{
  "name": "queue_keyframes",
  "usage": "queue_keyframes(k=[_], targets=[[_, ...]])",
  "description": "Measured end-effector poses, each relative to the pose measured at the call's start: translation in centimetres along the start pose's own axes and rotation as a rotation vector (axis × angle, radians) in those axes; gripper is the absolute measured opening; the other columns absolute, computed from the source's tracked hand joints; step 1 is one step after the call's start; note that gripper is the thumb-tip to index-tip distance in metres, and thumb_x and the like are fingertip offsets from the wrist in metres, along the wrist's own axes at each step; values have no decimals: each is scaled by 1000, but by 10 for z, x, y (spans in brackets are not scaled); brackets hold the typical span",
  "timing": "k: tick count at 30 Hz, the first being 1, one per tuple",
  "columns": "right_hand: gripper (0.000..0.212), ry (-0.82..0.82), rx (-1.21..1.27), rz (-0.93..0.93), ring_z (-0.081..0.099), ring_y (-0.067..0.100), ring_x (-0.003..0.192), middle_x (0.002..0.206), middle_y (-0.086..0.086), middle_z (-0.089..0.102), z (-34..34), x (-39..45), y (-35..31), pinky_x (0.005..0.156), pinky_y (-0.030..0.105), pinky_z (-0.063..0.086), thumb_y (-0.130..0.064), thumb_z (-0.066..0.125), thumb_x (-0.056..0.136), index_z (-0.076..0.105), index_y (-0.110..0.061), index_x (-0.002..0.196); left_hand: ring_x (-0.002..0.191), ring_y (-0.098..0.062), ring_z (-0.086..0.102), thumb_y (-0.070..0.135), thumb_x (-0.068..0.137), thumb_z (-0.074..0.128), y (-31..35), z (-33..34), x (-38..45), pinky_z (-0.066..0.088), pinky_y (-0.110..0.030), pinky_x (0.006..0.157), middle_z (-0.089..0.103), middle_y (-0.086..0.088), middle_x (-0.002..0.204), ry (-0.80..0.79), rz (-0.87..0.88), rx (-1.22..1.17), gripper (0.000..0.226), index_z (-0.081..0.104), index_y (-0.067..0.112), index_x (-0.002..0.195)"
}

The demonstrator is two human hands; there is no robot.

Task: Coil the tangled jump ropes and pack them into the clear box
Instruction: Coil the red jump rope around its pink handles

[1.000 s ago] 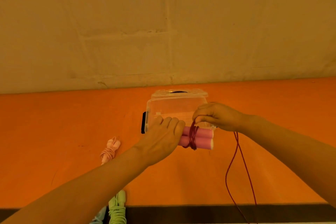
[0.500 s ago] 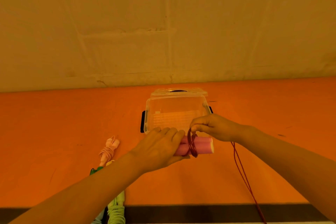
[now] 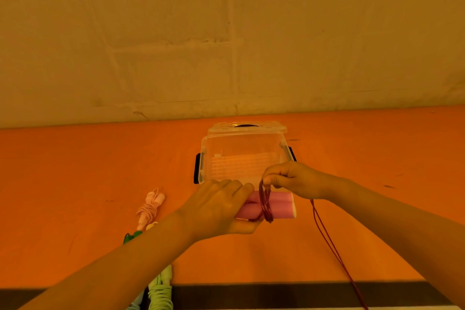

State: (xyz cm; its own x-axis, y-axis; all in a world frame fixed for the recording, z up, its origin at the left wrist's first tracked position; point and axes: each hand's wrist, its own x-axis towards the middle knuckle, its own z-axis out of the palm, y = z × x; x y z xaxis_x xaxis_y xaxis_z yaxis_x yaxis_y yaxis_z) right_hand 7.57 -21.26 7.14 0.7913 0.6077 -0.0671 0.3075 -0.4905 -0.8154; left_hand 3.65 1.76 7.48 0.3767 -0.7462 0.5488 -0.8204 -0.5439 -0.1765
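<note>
Head view: the left hand (image 3: pixel 221 209) grips two pink handles (image 3: pixel 279 205) just before the open clear box (image 3: pixel 241 156); the right hand (image 3: pixel 294 180) pinches dark red cord (image 3: pixel 265 202) wound round them. Slack trails off the orange table's (image 3: pixel 75 184) near edge.

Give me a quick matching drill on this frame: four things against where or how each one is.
Things:
1. pink handles
2. dark red cord
3. clear box
4. pale pink rope

States:
A. open, nothing inside
B. coiled, lying on the table left of the hands
C. held side by side in the left hand
D. wound round the handles, pinched by the right hand, tail hanging off the table's near edge

Pairs: 1-C, 2-D, 3-A, 4-B
</note>
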Motion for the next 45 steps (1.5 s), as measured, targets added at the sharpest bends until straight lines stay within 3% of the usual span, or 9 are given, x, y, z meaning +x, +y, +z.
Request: queue_keyframes(k=[8,12,16,21,27,34,38,42,45], targets=[[24,9,19,-3,48,1,72,80,-9,58,0,1,4,72,19,41,-28,49,95,67,-14,90,57,-12,58,70,81,43,5,-2,0,43,-24,43,62,3,74,-43,-31,-26,63,65,13,93],[19,-49,107,13,53,13,79,83,2,60,2,1,5,76,29,43,-37,50,92,66,-33,84,60,-12,58,68,79,49,5,0,1,41,-23,48,62,3,75,-17,-19,14,58,65,14,95],[23,-19,201,54,55,-3,73,78,-12,61,3,3,8,72,20,44,-19,47,97,65,-21,82,66,-12,61,69,77,51,2,-2,2,45,-25,52,63,4,81,15,-47,11,59,59,15,101],[30,1,362,145,57,-3,69,71,-18,64,1,1,18,70,21,44,-25,50,86,72,-37,69,67,-13,62,72,77,46,-4,-13,10,45,-22,50,66,3,84,78,-104,-2,61,49,18,108],[38,29,108,195,38,6,53,62,-6,45,15,-15,25,59,25,35,-59,39,92,65,-32,87,62,-12,59,70,76,48,-13,-12,9,40,-20,48,65,3,79,96,-193,-2,60,57,17,103],[33,120,-204,172,42,0,54,63,-11,45,63,-28,7,54,14,36,-40,29,102,54,-27,119,55,-18,61,68,73,46,-24,-2,9,39,-22,40,65,-1,72,31,-367,92,64,68,12,92],[43,215,-674,39,61,12,86,100,0,65,70,-36,2,69,22,47,-36,29,104,32,-28,146,53,-20,59,59,58,76,-33,6,5,37,-25,39,63,-1,68,-61,-397,145,58,67,11,89],[41,354,-918,-194,56,0,61,75,-11,65,70,-38,1,49,7,29,-35,35,92,66,-19,115,55,-22,61,57,52,81,-39,11,6,38,-25,42,64,-1,68,-84,-419,174,58,68,13,87],[35,337,-923,-303,60,6,70,83,-7,66,55,-34,-3,57,11,44,-31,38,92,63,-19,112,54,-22,61,61,48,81,-42,12,12,36,-24,43,62,0,64,-147,-417,216,61,69,14,84]])
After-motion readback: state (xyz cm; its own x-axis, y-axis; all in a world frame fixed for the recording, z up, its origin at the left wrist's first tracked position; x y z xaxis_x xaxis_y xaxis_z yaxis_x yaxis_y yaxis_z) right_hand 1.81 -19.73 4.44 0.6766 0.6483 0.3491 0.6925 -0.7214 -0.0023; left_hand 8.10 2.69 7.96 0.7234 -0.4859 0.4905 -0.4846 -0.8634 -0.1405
